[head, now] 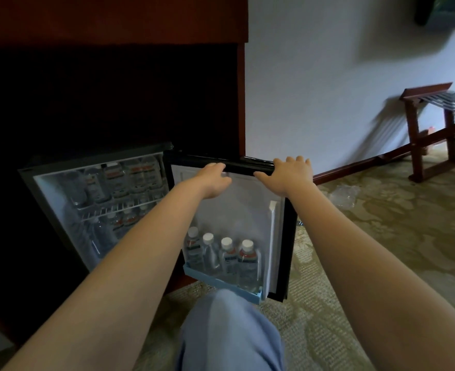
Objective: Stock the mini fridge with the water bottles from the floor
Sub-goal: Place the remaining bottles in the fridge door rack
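Gripping door top (247, 163) — hands (288, 175) above bottles (226, 255)

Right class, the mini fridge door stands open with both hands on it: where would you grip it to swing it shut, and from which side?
Grip the top edge of the fridge door, from above, as the left hand and right hand do. That edge is a long bar near the free side, clear of the water bottles in the door shelf, so a push probably swings it easily.

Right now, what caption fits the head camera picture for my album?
Both hands, left and right, grip the open mini fridge door, with four water bottles in its rack.
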The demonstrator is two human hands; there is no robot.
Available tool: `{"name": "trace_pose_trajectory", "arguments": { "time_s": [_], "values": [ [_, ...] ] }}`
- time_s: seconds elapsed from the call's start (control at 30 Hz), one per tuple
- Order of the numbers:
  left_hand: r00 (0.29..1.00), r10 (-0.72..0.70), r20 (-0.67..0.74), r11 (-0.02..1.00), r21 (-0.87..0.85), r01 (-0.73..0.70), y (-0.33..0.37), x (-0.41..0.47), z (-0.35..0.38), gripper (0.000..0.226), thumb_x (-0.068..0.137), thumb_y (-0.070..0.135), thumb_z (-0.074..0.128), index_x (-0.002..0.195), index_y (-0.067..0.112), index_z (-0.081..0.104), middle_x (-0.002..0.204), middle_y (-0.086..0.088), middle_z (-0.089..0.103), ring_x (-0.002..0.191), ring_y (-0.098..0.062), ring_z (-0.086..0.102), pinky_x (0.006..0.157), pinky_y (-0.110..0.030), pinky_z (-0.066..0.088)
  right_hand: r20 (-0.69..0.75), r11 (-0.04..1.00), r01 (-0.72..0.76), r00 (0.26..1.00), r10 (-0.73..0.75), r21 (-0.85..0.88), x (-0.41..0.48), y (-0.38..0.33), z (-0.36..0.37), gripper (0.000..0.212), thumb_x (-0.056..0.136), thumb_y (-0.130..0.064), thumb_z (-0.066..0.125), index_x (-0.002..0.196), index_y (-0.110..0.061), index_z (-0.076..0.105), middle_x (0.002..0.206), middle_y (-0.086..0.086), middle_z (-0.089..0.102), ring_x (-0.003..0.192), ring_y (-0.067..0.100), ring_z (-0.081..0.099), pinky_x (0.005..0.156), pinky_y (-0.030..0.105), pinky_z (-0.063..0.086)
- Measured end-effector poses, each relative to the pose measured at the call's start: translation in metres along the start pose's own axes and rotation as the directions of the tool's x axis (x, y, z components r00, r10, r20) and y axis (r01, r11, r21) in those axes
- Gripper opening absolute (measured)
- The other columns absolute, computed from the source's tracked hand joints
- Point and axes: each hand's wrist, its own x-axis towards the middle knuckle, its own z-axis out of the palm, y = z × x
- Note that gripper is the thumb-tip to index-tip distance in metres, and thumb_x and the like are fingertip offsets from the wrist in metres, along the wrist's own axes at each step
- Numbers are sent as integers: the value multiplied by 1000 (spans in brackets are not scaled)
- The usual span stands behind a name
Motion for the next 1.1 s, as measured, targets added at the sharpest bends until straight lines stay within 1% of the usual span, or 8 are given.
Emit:
{"name": "trace_pose_trajectory", "arguments": {
  "time_s": [0.13, 0.23, 0.37, 0.53, 0.77, 0.87, 0.97, 1.1],
  "values": [
    [1000, -23, 5, 999, -34, 23, -8, -26, 0, 56, 99, 27, 39, 149, 11, 21, 156, -10, 21, 141, -27, 26, 111, -35, 26, -31, 998, 51, 998, -52, -44, -34, -13, -13, 75, 90, -70, 22, 134, -14, 46, 126, 16, 57, 119, 35, 46, 96, 43, 36],
    [999, -41, 36, 995, -94, 44, -16, -47, 2, 56, 100, 29, 40, 150, 12, 20, 157, -9, 20, 142, -27, 26, 110, -35, 27, -72, 997, 74, 995, -74, -4, -61, -25, -20, 71, 92, -66, 23, 139, -16, 40, 120, 16, 60, 116, 34, 48, 88, 40, 39],
    [997, -41, 60, 993, -104, 48, -29, -75, 1, 65, 96, 30, 49, 151, 15, 17, 157, -9, 19, 141, -27, 27, 109, -36, 29, -122, 991, 115, 987, -107, 65, -96, -45, -23, 66, 95, -60, 23, 149, -20, 24, 126, 17, 57, 119, 35, 47, 86, 40, 41],
    [992, -29, 121, 993, -108, 42, -60, -109, -6, 74, 92, 32, 57, 151, 19, 15, 157, -6, 20, 140, -27, 30, 103, -35, 34, -199, 969, 183, 969, -149, 166, -133, -69, -28, 57, 100, -49, 24, 147, -18, 26, 127, 15, 57, 112, 36, 53, 78, 38, 41],
    [991, -107, 81, 962, -243, 123, -116, -154, -11, 76, 88, 29, 64, 150, 18, 23, 152, -5, 32, 134, -23, 40, 100, -32, 37, -271, 863, 257, 951, -147, 434, -172, -107, -41, 58, 100, -47, 31, 151, -22, 17, 140, 6, 50, 104, 32, 60, 71, 34, 39],
    [991, -99, 94, 944, -305, 123, -128, -168, -15, 71, 87, 25, 66, 146, 15, 29, 148, -5, 38, 132, -22, 42, 95, -29, 40, -277, 831, 289, 946, -170, 475, -181, -122, -51, 58, 100, -47, 31, 151, -23, 17, 126, 5, 59, 88, 24, 59, 68, 31, 36],
    [992, -112, 65, 927, -353, 128, -135, -178, -13, 78, 86, 28, 67, 149, 17, 22, 151, -4, 34, 135, -23, 38, 95, -29, 37, -303, 808, 334, 931, -203, 485, -189, -140, -52, 59, 100, -47, 33, 151, -23, 17, 116, 2, 62, 71, 13, 46, 63, 30, 35],
    [995, -104, 5, 918, -385, 98, -142, -190, -14, 83, 84, 31, 69, 149, 19, 20, 152, -1, 31, 137, -21, 35, 102, -30, 35, -342, 775, 412, 901, -268, 479, -193, -169, -45, 59, 99, -45, 36, 151, -22, 18, 115, 4, 64, 68, 15, 57, 57, 32, 44]
  ]
}}
